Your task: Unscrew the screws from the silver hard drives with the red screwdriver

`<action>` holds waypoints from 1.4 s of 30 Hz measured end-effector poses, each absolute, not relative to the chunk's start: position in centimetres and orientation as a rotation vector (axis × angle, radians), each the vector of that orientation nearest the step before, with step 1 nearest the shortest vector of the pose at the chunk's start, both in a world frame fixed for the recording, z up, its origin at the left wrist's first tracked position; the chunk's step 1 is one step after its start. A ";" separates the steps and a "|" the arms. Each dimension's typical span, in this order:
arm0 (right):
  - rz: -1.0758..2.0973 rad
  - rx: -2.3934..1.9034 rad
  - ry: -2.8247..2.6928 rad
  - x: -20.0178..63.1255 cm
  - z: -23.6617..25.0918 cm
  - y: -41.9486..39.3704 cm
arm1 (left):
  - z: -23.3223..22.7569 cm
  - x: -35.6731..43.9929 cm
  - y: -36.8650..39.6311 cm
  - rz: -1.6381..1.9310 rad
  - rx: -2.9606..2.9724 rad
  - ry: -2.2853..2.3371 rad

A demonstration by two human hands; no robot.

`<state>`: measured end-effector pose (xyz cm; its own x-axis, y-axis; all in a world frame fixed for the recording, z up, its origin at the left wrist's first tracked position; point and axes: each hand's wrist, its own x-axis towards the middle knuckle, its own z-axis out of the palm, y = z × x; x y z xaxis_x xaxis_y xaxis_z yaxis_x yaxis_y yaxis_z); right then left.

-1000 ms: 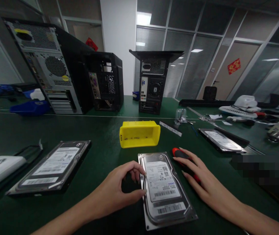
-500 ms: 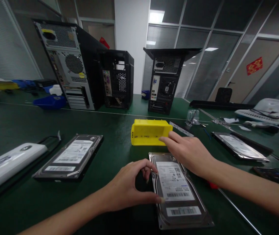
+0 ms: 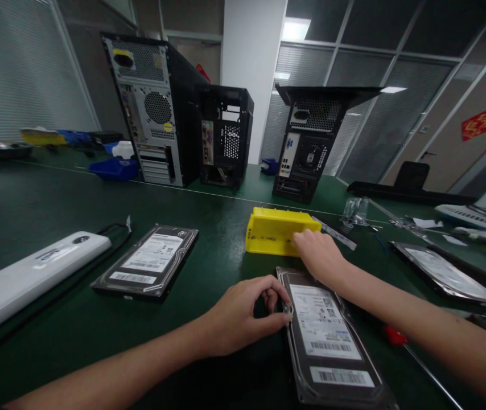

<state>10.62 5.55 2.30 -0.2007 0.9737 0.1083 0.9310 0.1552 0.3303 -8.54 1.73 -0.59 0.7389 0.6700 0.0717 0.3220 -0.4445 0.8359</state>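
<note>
In the head view my left hand [image 3: 247, 313] is at the left edge of a hard drive [image 3: 332, 341] lying flat, label up. Thumb and forefinger are pinched together; a small metallic bit shows between their tips, too small to name. My right hand [image 3: 317, 250] reaches over the drive's far end into a yellow plastic bin [image 3: 268, 230] that is tipped with its opening toward me. Its fingers are curled inside, the tips hidden, so what they grip does not show. Small dark bits lie in the bin.
A second hard drive [image 3: 149, 262] and a white casing [image 3: 46, 273] lie left. Another drive [image 3: 443, 273] is at the right, and a red-handled screwdriver [image 3: 396, 336] lies under my right forearm. Computer cases [image 3: 153, 114] stand behind, with a blue bin [image 3: 115, 169] beside them.
My left thumb and forefinger, apart over the drive before, have come together at its edge. My right hand has curled farther into the bin. The view has swung left.
</note>
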 end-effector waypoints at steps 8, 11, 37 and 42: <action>0.276 1.991 2.289 12.4 0.7 6.7 | -0.6 -8.6 1.6 0.522 2.069 0.744; 0.240 2.042 2.321 12.9 0.4 6.7 | -0.6 -8.6 1.6 0.519 2.062 0.744; -0.609 2.545 2.653 18.9 -0.8 -6.6 | -0.4 -8.3 1.5 0.561 1.977 0.719; -0.599 2.507 2.633 18.1 -0.7 -6.1 | 0.0 -8.2 1.4 0.541 1.973 0.735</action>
<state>18.15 -6.08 -0.74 0.0029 0.9865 0.1636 0.8187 0.0915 -0.5668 -8.23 1.37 -0.05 0.7239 0.6858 0.0753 0.2761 -0.3881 0.8793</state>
